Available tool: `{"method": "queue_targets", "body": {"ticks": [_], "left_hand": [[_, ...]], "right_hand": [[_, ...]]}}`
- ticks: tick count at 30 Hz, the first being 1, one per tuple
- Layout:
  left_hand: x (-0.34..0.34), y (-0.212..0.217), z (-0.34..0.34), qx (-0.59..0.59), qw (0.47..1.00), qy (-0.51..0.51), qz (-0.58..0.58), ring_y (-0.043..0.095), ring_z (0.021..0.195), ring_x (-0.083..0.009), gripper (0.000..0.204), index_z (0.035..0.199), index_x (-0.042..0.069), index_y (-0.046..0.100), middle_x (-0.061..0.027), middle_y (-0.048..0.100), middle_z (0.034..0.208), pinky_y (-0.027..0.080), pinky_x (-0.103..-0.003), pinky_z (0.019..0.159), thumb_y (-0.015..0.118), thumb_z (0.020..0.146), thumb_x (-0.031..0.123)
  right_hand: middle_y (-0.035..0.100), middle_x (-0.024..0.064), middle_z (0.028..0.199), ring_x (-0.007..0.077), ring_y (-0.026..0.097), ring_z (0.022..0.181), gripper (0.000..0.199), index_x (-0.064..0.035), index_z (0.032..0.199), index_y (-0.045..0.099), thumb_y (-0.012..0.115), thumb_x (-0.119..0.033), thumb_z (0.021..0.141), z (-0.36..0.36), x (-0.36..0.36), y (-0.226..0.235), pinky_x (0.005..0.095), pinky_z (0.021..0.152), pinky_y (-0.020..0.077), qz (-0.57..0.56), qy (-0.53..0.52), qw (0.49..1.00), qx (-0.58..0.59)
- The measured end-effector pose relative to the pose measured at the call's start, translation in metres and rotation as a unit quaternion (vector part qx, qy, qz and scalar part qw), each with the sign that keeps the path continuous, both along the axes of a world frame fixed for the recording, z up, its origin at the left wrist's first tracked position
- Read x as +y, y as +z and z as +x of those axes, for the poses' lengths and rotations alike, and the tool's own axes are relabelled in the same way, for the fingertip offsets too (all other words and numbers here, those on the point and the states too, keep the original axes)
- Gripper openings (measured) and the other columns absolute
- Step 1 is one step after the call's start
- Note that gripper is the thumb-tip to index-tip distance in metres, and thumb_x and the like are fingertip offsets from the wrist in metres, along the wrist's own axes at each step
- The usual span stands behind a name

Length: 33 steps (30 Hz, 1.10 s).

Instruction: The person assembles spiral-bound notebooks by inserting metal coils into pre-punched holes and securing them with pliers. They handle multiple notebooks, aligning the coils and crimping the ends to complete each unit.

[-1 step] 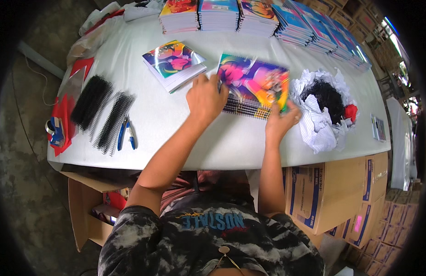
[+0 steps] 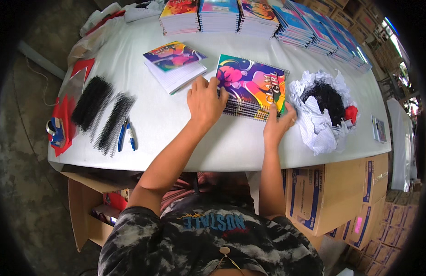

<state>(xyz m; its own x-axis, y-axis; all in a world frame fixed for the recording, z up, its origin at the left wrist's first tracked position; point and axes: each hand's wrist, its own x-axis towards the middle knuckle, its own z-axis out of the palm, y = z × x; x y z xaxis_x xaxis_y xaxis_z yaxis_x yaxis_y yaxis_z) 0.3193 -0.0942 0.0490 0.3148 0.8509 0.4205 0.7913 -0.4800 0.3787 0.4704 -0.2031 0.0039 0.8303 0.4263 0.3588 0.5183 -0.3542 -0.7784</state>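
white bench (image 2: 185, 138) carries everything. colourful spiral notebook stack (image 2: 252, 87) sits mid-bench, slightly tilted, wire binding along its near edge. left hand (image 2: 204, 102) lies palm down on the stack's near-left corner, fingers spread flat, pressing rather than closed around anything. right hand (image 2: 278, 123) is at the stack's near-right corner, fingers on the cover edge, thumb side toward the binding; looks like a light pinch on that corner but can't tell for sure. second notebook (image 2: 174, 64) with bright cover lies just left of the stack, apart from it, pages showing at its edge. black binding coils (image 2: 102, 112) in two bundles lie far left, blue-handled pliers (image 2: 127, 133) right beside them. red sheet (image 2: 65, 110) at the left bench edge with a tape roll (image 2: 56, 131) on it. crumpled white paper (image 2: 318, 119) holding a black tangle sits just right of the stack, near the right hand. rows of stacked notebooks (image 2: 249, 18) line the far edge. cardboard boxes (image 2: 332, 198) stand below the bench on the right.
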Motion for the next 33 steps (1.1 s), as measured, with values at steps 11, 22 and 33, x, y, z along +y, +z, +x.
{"method": "queue_targets", "body": {"ticks": [11, 22, 33], "left_hand": [[0.110, -0.072, -0.063, 0.157, 0.979, -0.045, 0.125, 0.048, 0.112, -0.0324, 0.063, 0.119, 0.002, 0.047, -0.0168, 0.049, 0.123, 0.042, -0.040, 0.090, 0.070, 0.073, 0.036], [0.098, -0.043, -0.057, 0.079, 0.996, -0.048, 0.007, 0.060, 0.099, -0.0268, 0.039, 0.110, 0.009, 0.057, -0.0090, 0.059, 0.113, 0.051, -0.038, 0.075, 0.064, 0.078, 0.031], [0.089, -0.044, -0.082, -0.282, 0.948, 0.050, -0.140, 0.057, 0.065, -0.0238, 0.026, 0.107, 0.009, 0.062, -0.0144, 0.067, 0.087, 0.047, -0.026, 0.064, 0.062, 0.085, 0.023]], "right_hand": [[0.040, 0.0186, 0.124, 0.0284, 0.036, 0.117, 0.048, 0.0037, 0.125, 0.035, 0.056, -0.005, 0.082, -0.015, -0.005, -0.005, 0.0402, 0.103, 0.0231, 0.230, 0.041, 0.963, -0.133], [0.061, 0.0098, 0.108, 0.0290, 0.050, 0.110, 0.035, -0.0095, 0.113, 0.058, 0.060, -0.017, 0.078, 0.030, 0.208, 0.083, 0.0435, 0.094, 0.0349, -0.058, 0.284, 0.947, -0.139], [0.047, 0.0134, 0.130, 0.0342, 0.037, 0.123, 0.056, -0.0115, 0.129, 0.045, 0.065, -0.026, 0.079, 0.059, 0.374, 0.070, 0.0578, 0.096, 0.0295, -0.266, 0.203, 0.882, -0.331]]}}
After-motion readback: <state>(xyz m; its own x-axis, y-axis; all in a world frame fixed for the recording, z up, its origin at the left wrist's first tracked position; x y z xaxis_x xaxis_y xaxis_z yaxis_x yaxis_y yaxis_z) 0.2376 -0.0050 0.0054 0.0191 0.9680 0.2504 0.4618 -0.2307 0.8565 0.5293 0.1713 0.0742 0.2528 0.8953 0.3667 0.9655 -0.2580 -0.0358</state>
